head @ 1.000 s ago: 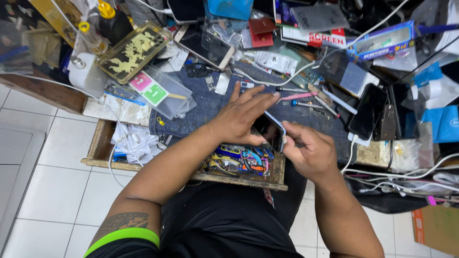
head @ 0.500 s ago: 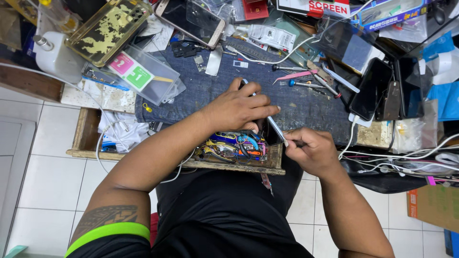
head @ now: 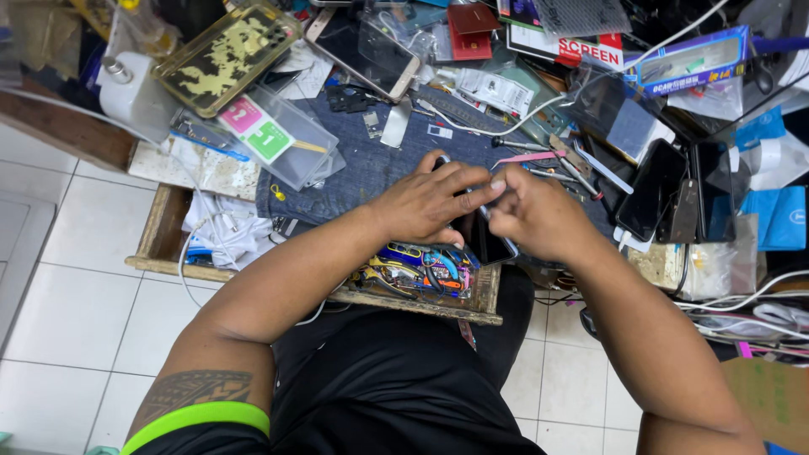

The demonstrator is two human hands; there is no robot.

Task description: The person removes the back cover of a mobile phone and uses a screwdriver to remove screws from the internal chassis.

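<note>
Phone [head: 487,240], dark, screen up, lies at desk [head: 371,168] centre on blue denim cloth [head: 354,181], mostly covered by both hands. Left hand [head: 425,202] curls over its left side, fingers [head: 463,181] bent and pressing down on it. Right hand [head: 539,215] closed in a pinch at the phone's top edge, fingertips meeting the left ones; what it pinches, cannot tell. Wooden drawer [head: 421,282] with coloured wires sits at 6 o'clock just under the hands. Clear plastic box [head: 270,139] with pink and green labels at 10 o'clock. Camouflage phone case [head: 223,55] further out at 10 o'clock. Several dark phones [head: 653,190] at 3 o'clock, well apart. Tweezers and small tools [head: 543,164] at 1 o'clock, near. White cables [head: 223,232] at 9 o'clock.
</note>
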